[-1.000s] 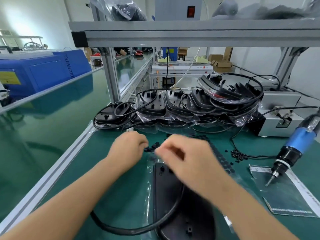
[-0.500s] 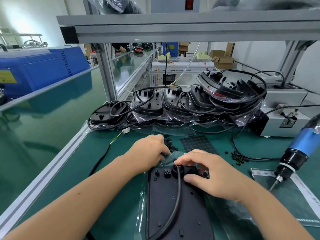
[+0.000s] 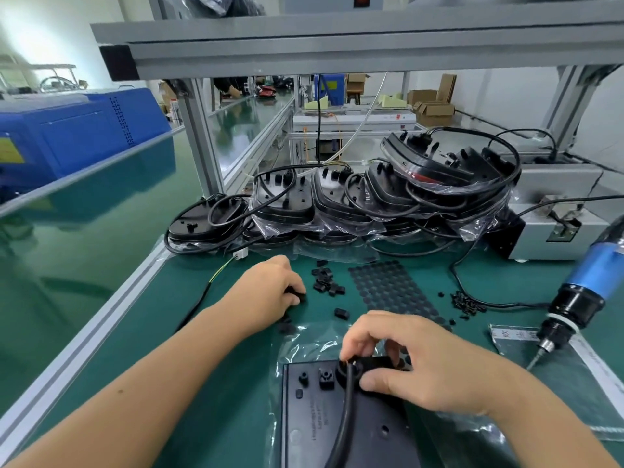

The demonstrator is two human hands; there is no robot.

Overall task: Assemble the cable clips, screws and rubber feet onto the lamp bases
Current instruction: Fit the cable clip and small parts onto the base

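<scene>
Black lamp base lying underside up, nearest worker. Right hand pinching cable at base's far end, likely seating it. Left hand beyond base, closing on loose cable clips; pickup unclear.

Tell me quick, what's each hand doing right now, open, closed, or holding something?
Left hand: fingers curled, pinching a small black clip by the loose pile.
Right hand: pinching the black cable where it meets the lamp base.

factory assembly line | green workbench | aluminium frame | electric screwdriver
</scene>
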